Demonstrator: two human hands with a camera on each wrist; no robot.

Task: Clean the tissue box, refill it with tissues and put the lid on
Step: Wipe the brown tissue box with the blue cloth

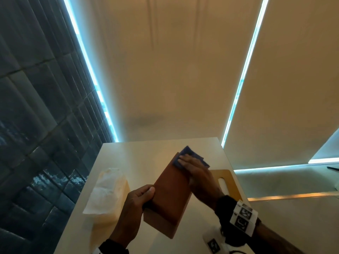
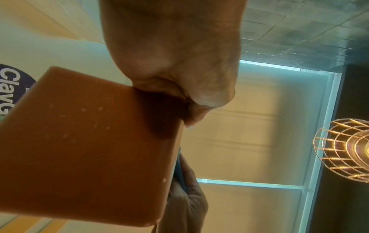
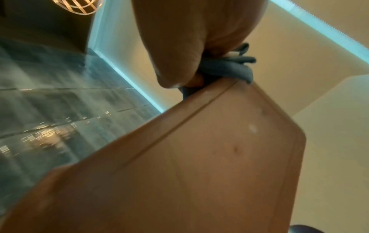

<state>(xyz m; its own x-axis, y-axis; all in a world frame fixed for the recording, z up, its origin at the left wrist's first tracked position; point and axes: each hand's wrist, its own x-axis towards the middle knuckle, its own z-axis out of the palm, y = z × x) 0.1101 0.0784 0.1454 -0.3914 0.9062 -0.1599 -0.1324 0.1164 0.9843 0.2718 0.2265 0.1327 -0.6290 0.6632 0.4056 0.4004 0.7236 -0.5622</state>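
The tissue box is held tilted above the counter, its near end gripped by the left hand, whose thumb is curled onto the upper face with the fingers wrapped beneath. The right hand is laid with fairly straight fingers on a blue cloth, which is pressed against the far end of the box; the cleaning step is judged to be under way.

The box is judged rigid, light for its bulk and smooth-sided, so some slipping under wiping pressure is to be expected. A hold across the short end, as now taken, or across both long sides, is judged soundest. Pale specks are noted on its face in the left wrist view.

A soft stack of tissues lies on the counter just outward of the left hand; it is judged limp and easily crumpled, best lifted from below. The slotted lid lies beyond the right wrist, partly covered by it.

The box opening and interior cannot be made out. The right hand's fingertips are largely hidden by cloth, and the right wrist view is blurred. The left hand's under-fingers are concealed by the box.
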